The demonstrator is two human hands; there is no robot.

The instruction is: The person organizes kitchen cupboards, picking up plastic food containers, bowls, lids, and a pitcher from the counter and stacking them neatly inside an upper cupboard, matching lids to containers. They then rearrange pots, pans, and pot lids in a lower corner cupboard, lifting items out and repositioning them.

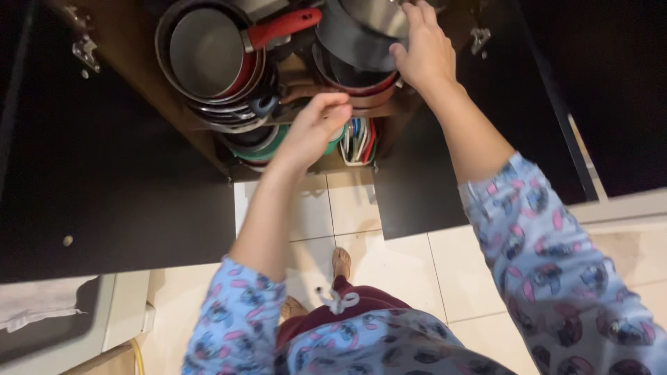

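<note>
Two hands reaching into an open lower cabinet [139, 90], both doors swung wide. Right hand [424, 48] pressing flat against the dark pot [354, 38] on the upper shelf, fingers spread over its rim and thumb hooked at the side, steadying rather than lifting, by the look of it. Pot sitting tilted on top of a nest of other pots, red rim showing beneath, so likely needing that bracing palm. Left hand [316, 128] hovering lower, fingers curled inward toward the shelf edge; impossible to tell whether pinching anything, the fingertips being turned away. Just left of it, a stack of pans [222, 104] lying nested by size, the grey frying pan [208, 52] on top, its red handle [281, 28] angled out toward the middle, presumably for easy grabbing. Below, colourful flat lids or boards [359, 142] standing upright in a rack. Pale floor tiles [396, 264] underneath, bare feet visible, patterned blue sleeves pushed back off the forearms.
</note>
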